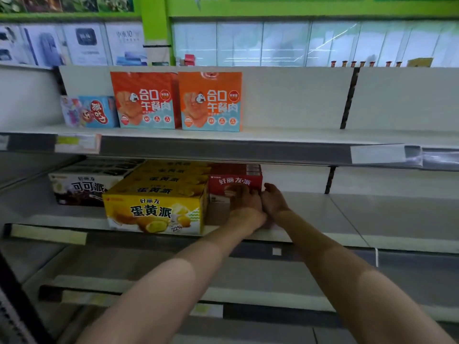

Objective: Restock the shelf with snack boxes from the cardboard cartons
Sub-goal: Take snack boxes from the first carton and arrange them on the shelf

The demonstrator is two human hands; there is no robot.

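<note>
While both hands, left hand (244,202) & right hand (273,201), grip the red snack box (234,184) beyond fingertips, placing step; next: seat beside yellow box (154,212), release.

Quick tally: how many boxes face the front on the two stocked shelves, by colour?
Orange boxes, upper shelf: 2
Blue box, upper shelf: 1
Yellow box, middle shelf: 1
Dark brown box, middle shelf: 1
Red box, both hands on it: 1
Total: 6
</note>
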